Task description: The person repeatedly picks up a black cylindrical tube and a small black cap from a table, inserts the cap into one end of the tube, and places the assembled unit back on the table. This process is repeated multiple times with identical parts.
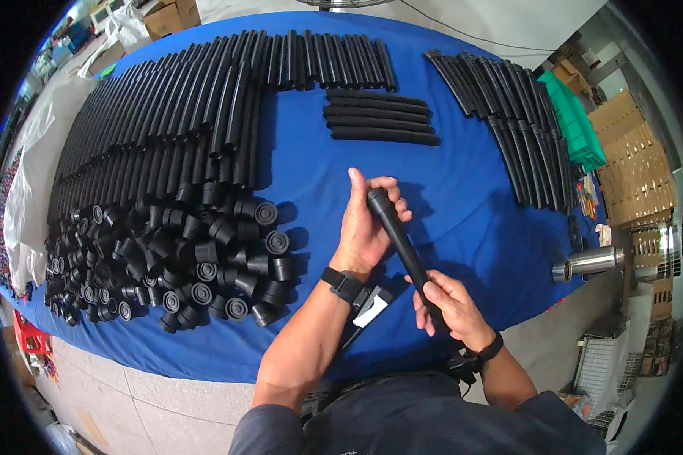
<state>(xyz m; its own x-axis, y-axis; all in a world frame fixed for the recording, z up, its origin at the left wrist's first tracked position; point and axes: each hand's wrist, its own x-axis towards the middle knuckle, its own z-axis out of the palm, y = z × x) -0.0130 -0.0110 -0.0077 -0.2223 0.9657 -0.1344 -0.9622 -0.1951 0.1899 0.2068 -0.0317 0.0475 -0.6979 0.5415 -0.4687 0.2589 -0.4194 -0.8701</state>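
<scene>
A black tube (404, 246) slants across in front of me, its upper end a little wider, like a fitted cap. My left hand (366, 220) is curled behind that upper end, with the thumb pointing up beside it. Lower down, my right hand (451, 307) grips the tube, thumb across its top side and fingers around it. A heap of black rubber caps (201, 293), some showing ringed round ends, lies left of my left forearm. Beyond my hands, several loose black tubes (379, 123) lie side by side on the blue cloth (319, 197).
Rows of black tubes (152, 114) cover the table's far left, with more tubes (520, 129) at the right. A shiny metal cylinder (596, 261) lies at the right edge. Past it are a green crate (573, 125) and stacked cardboard (634, 159). White plastic sheeting (42, 182) hangs at the left.
</scene>
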